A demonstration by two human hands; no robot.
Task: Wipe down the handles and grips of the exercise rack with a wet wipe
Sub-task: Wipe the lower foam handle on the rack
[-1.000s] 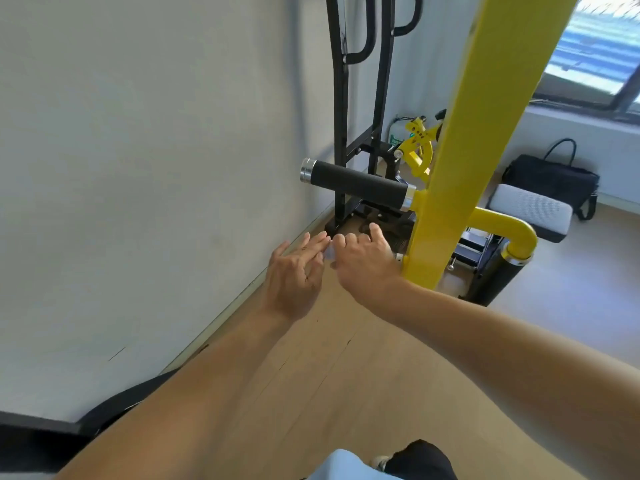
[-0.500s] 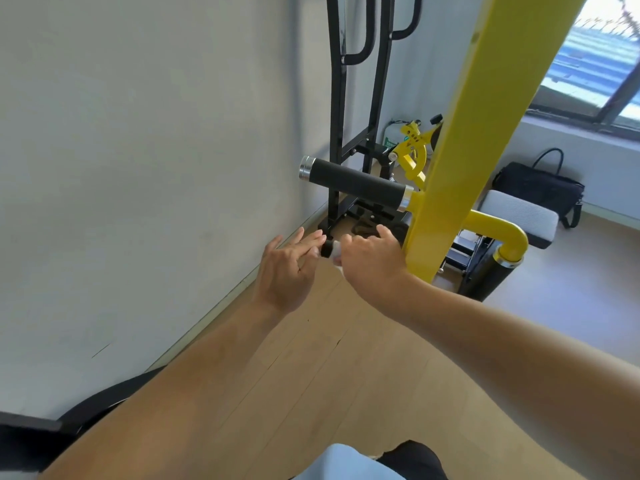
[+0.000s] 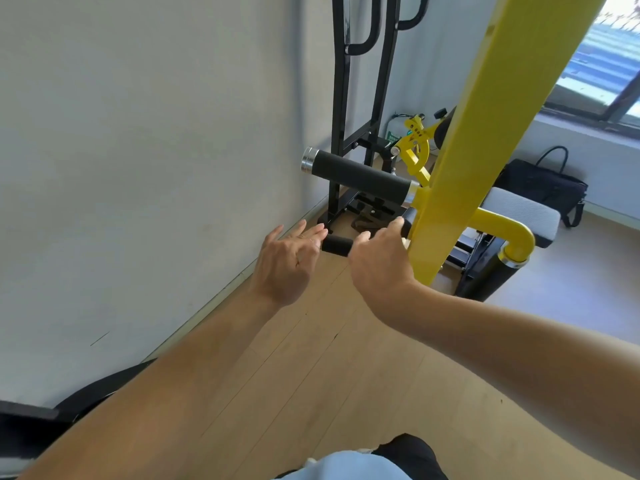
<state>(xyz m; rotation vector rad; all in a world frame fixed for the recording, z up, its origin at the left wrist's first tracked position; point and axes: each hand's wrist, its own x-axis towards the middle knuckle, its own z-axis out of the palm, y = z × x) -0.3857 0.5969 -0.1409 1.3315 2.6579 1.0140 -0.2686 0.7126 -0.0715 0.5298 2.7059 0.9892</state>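
The right hand (image 3: pixel 379 263) curls over a short black lower grip (image 3: pixel 336 244) beside the yellow post (image 3: pixel 485 133). The left hand (image 3: pixel 289 261), fingers straight, reaches the grip's free end. A longer upper grip (image 3: pixel 360 176) sticks out above.

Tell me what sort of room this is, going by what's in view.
Probably a small home or private gym room: a yellow exercise rack upright with black foam grips, a padded grey bench behind it, and a black pull-up frame against the wall.
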